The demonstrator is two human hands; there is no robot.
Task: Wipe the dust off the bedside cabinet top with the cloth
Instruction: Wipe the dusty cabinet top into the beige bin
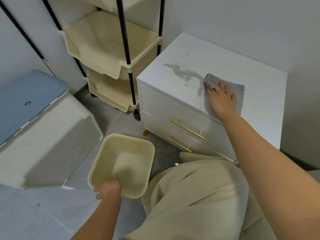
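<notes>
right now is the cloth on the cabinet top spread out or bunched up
Mostly spread out: the grey cloth lies flat under the right hand on the cabinet top, with only its far-left corner curled up.

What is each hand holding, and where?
The left hand grips the cream bin by its near rim. The right hand presses flat on the grey cloth, not gripping it.

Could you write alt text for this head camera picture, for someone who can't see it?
A person's right hand presses a grey cloth flat on a white bedside cabinet top, beside a grey dust smear. Their left hand holds a cream bin by its rim.
</notes>
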